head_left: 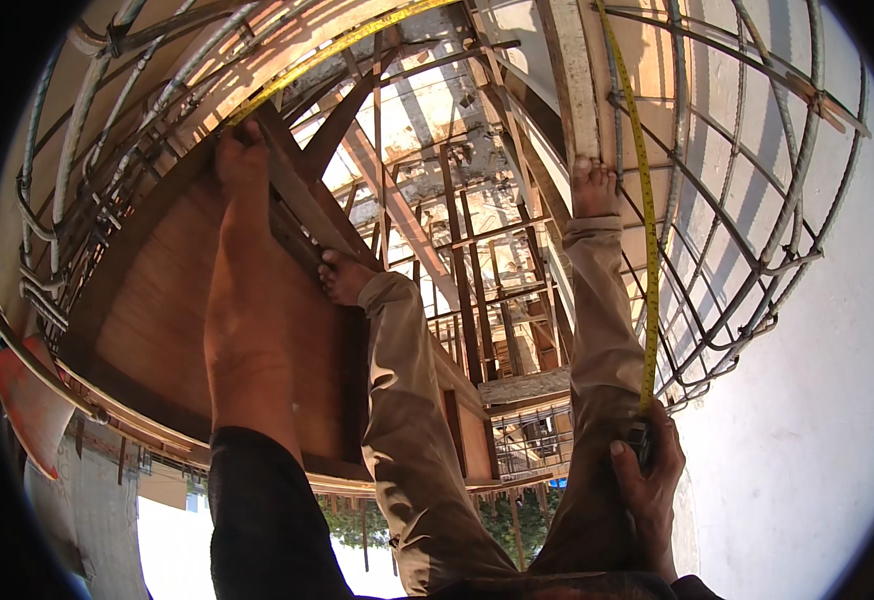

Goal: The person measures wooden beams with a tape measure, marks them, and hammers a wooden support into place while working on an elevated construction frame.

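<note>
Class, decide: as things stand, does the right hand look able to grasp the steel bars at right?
Probably not: the bars seem nearby, but the right hand is wrapped around the tape measure case.

Black sleeve (267, 515) on the left arm, plain, leaving the forearm (245, 290) bare. Trousers (412, 420) khaki-brown, loose and creased along both legs, hemmed at the ankles. Feet (343, 278) and hands (657, 475) uncovered.
</note>
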